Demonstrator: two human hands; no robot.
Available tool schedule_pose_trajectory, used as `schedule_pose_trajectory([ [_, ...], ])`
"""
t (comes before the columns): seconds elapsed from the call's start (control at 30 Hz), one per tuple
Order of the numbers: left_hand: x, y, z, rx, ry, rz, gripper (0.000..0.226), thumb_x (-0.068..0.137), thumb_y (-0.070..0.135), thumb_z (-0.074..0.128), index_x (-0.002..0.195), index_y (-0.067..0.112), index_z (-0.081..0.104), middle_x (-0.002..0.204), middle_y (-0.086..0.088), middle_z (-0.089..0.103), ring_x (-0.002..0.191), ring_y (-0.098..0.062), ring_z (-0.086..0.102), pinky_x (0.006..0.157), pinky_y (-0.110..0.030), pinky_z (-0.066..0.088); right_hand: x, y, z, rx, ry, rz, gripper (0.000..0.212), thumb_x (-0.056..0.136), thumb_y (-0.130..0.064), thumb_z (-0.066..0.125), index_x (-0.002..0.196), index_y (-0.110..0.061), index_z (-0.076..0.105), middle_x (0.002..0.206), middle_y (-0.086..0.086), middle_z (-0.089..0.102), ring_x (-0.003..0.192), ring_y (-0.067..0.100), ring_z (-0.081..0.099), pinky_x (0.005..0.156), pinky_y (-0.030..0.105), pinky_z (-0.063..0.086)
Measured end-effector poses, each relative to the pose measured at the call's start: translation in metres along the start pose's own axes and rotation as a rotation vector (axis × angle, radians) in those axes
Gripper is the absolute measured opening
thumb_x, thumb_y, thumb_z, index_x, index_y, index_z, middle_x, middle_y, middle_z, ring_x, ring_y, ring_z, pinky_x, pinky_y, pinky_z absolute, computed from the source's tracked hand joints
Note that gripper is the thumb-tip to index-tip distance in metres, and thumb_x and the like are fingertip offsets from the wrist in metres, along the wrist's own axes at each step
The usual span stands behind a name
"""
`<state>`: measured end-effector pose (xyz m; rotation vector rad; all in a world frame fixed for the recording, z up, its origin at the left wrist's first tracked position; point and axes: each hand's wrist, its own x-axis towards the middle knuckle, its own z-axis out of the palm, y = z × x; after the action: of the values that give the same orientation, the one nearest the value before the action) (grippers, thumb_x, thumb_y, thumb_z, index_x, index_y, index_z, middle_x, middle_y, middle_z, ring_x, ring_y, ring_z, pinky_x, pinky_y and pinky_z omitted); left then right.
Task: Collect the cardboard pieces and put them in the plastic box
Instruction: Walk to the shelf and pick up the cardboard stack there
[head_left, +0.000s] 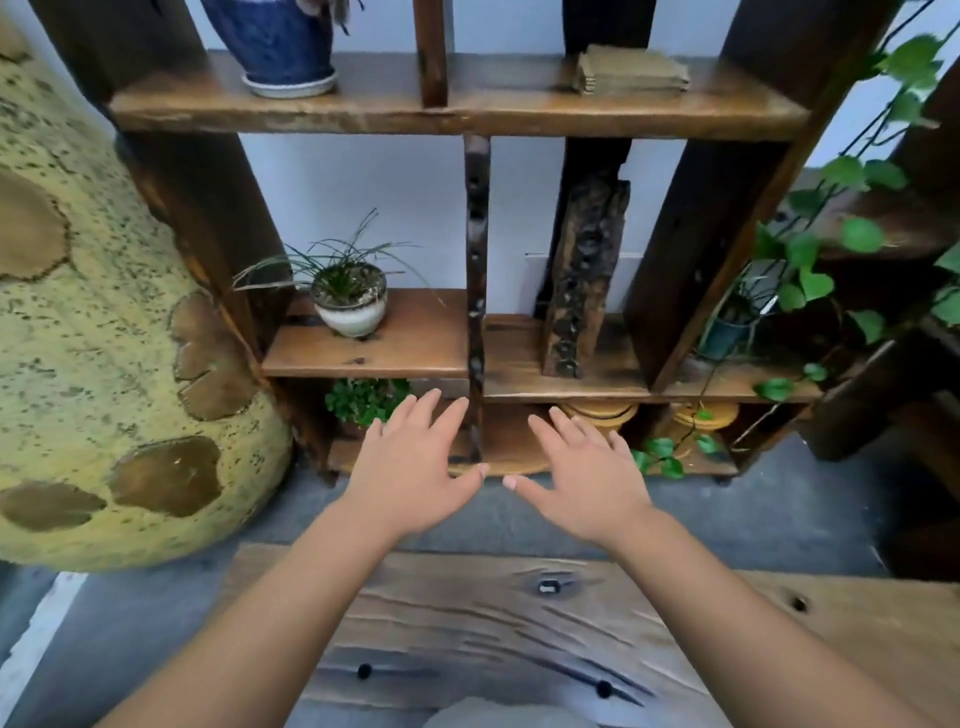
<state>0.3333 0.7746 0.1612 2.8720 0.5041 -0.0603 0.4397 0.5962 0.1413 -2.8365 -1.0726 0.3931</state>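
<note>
A stack of brownish cardboard pieces (631, 71) lies on the top shelf of a dark wooden shelf unit (457, 111), right of its middle post. My left hand (413, 457) and my right hand (582, 467) are stretched out side by side, palms down, fingers spread and straight, holding nothing. Both hover in front of the lowest shelf, far below the cardboard. No plastic box is in view.
A blue vase (275, 44) stands on the top shelf at left. A small potted grass plant (350, 301) and a rough wood block (584, 280) sit on the middle shelf. A large yellow mottled vessel (98, 332) fills the left. Ivy (831, 244) hangs at right. A wooden bench (519, 623) lies below my arms.
</note>
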Motion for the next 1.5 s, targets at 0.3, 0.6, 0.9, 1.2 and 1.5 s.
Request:
schedule_pose_trajectory([
  [0.3,0.064,0.068,-0.002,0.044,0.050,-0.008,0.081,0.082,0.069,0.042,0.151,0.035,0.018,0.162,-0.001,0.015,0.149,-0.025,0.012,0.116,-0.055,0.021,0.039,0.082,-0.039,-0.003,0.076,-0.023,0.086,0.084,-0.079,0.028,0.154,-0.032,0.015,0.165,0.000,0.011,0.150,0.023,0.013,0.118,0.054,0.014],
  [0.6,0.121,0.125,-0.010,0.074,0.078,-0.030,0.081,0.083,0.072,0.037,0.152,0.036,0.014,0.163,-0.001,0.013,0.149,-0.025,0.011,0.117,-0.054,0.021,0.078,0.147,-0.084,0.011,0.114,-0.064,0.086,0.083,-0.079,0.027,0.154,-0.033,0.014,0.165,-0.002,0.010,0.151,0.023,0.012,0.119,0.054,0.012],
  [0.9,0.164,0.141,-0.045,0.085,0.158,0.023,0.079,0.083,0.070,0.038,0.151,0.037,0.014,0.163,0.001,0.011,0.150,-0.023,0.009,0.117,-0.054,0.019,0.106,0.162,-0.118,0.010,0.215,-0.040,0.085,0.083,-0.079,0.027,0.153,-0.032,0.016,0.165,-0.001,0.012,0.150,0.023,0.014,0.118,0.056,0.015],
  [1.2,0.214,0.141,-0.113,0.117,0.309,0.127,0.080,0.084,0.070,0.036,0.152,0.038,0.009,0.164,0.002,0.006,0.150,-0.023,0.004,0.120,-0.052,0.015,0.137,0.159,-0.192,-0.024,0.398,-0.003,0.083,0.084,-0.078,0.028,0.154,-0.034,0.014,0.164,-0.002,0.013,0.150,0.022,0.014,0.120,0.055,0.014],
  [1.5,0.276,0.143,-0.178,0.196,0.449,0.248,0.077,0.084,0.069,0.036,0.150,0.036,0.013,0.162,-0.002,0.012,0.149,-0.025,0.009,0.118,-0.051,0.019,0.188,0.160,-0.273,-0.108,0.541,0.000,0.084,0.085,-0.077,0.033,0.153,-0.031,0.019,0.164,-0.001,0.017,0.149,0.022,0.020,0.117,0.053,0.021],
])
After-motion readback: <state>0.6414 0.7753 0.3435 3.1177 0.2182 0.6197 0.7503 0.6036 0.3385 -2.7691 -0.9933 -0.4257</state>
